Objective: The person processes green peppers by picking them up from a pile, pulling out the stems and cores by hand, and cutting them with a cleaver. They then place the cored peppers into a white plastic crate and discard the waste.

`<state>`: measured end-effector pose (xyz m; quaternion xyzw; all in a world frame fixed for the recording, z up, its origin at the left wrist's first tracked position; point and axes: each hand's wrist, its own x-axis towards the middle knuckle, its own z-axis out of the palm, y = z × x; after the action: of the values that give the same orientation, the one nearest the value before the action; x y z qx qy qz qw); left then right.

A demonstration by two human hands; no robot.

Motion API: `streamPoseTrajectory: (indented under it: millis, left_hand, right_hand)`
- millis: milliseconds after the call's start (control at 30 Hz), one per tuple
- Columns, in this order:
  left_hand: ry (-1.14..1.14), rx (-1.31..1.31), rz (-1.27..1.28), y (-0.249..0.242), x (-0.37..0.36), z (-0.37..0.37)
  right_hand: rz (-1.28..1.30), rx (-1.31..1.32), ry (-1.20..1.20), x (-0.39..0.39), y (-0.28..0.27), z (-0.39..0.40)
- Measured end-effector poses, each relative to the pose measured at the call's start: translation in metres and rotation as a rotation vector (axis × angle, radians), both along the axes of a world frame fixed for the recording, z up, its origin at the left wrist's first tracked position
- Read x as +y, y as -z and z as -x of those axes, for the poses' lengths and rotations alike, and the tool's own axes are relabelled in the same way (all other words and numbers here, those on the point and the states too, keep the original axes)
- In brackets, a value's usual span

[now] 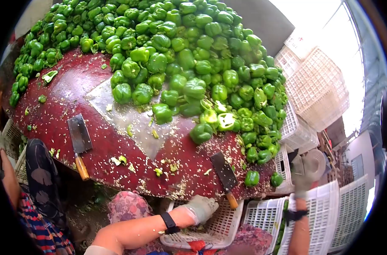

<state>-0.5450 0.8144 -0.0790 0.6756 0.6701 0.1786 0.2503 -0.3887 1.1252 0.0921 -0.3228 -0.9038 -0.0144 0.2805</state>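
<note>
My left hand, in a pale glove with a dark watch at the wrist, is over a white plastic basket below the table's edge. Its fingers are curled, and what they may hold is hidden. A cleaver lies beside it on the red table, its wooden handle jutting over the edge towards the hand. My right hand, also gloved, reaches out at the right beside white crates. Motion smears its fingers. Green peppers form a big heap on the table; one cut pepper shows its pale inside.
Another cleaver lies at the left of the red table, amid seeds and scraps. A co-worker's arm and patterned clothing are at the far left. White crates are stacked at the right, and more crates stand near my right arm.
</note>
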Motion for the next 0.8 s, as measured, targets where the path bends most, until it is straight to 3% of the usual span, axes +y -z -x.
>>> streamPoseTrajectory:
  millis: [33, 67, 133, 300, 333, 367, 400, 433, 500, 533, 600, 633, 667, 700, 767, 800]
  left_hand:
    - [-0.009, 0.007, 0.014, 0.001, 0.000, 0.005]
    - [-0.023, 0.015, 0.030, 0.001, -0.001, 0.011]
    - [-0.069, -0.031, 0.041, -0.005, -0.004, 0.026]
    - [-0.216, -0.080, -0.056, -0.018, -0.008, 0.049]
    - [-0.264, -0.077, -0.112, -0.009, -0.006, 0.045]
    - [-0.269, -0.100, -0.102, -0.005, -0.002, 0.040]
    - [-0.286, -0.120, -0.088, -0.003, 0.004, 0.039]
    - [-0.286, -0.129, -0.032, -0.006, 0.007, 0.040]
    - [-0.370, -0.127, -0.056, 0.003, 0.025, 0.039]
    - [-0.450, -0.111, -0.139, 0.013, 0.031, 0.035]
    - [-0.681, -0.243, -0.053, -0.022, 0.019, 0.042]
    - [-0.663, -0.432, 0.086, -0.055, 0.002, 0.059]
    - [-0.792, -0.500, -0.011, -0.051, -0.001, 0.057]
    - [-0.916, -0.570, -0.110, -0.040, 0.003, 0.054]
    - [-1.075, -0.770, -0.195, -0.024, 0.023, 0.048]
    - [-1.072, -0.946, -0.231, -0.014, 0.032, 0.043]
  right_hand:
    - [-0.118, 0.061, -0.291, 0.014, 0.058, 0.038]
    - [-0.025, -0.119, -0.282, -0.012, 0.084, 0.094]
    - [-0.115, -0.228, -0.357, -0.037, 0.130, 0.176]
    - [-0.199, -0.697, -0.041, -0.001, 0.214, 0.287]
    - [-0.493, -0.567, -0.114, 0.041, 0.262, 0.285]
    - [-0.272, -0.773, 0.000, 0.018, 0.225, 0.304]
    - [-0.234, -0.636, -0.002, 0.027, 0.231, 0.304]
    - [-0.384, -0.549, -0.130, 0.013, 0.219, 0.291]
    - [-0.018, -0.409, -0.282, 0.037, 0.218, 0.273]
    - [0.037, -0.359, -0.307, 0.040, 0.215, 0.262]
    - [0.245, -0.191, -0.395, 0.064, 0.217, 0.226]
    - [0.577, -0.073, -0.412, 0.046, 0.195, 0.206]
    - [0.906, 0.042, -0.412, 0.026, 0.179, 0.185]
    - [1.045, 0.177, -0.506, 0.051, 0.199, 0.147]
    - [1.365, 0.255, -1.016, 0.029, 0.185, 0.126]
    - [1.723, 0.328, -0.697, -0.044, 0.140, 0.105]
